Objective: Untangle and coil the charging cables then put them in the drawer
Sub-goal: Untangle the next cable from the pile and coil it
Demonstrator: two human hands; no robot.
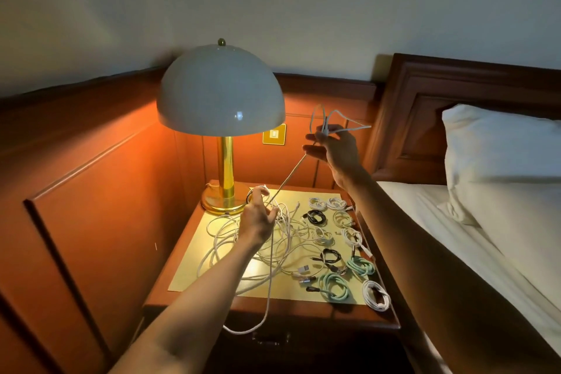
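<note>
Where the white cable [288,174] runs taut, it slants from just right of the lamp's foot up to a height level with the shade's rim, well to the right of the lamp [220,91]. The right hand [334,149] holds it there, raised, fingers pinching several loose loops of it that stand above the knuckles. The left hand [258,218] is low, just right of the lamp's base, its fingers curled round a loop at the lower end of the same cable. Under and around that hand lies the tangle [224,240] of white cables, spread in front of the lamp on a yellow mat [188,270]. One strand [264,319] hangs over the tabletop's [273,308] front edge. Farther right of the lamp, along the mat's far side, sit wound coils: white ones [376,294], two black [315,217] and two mint green [334,284]. A brass switch [274,133] shows on the wood panelling just right of the lamp's stem. Beyond the coils, far right of the lamp, are the bed [455,237], its pillow [501,161] and a dark headboard [425,118].
</note>
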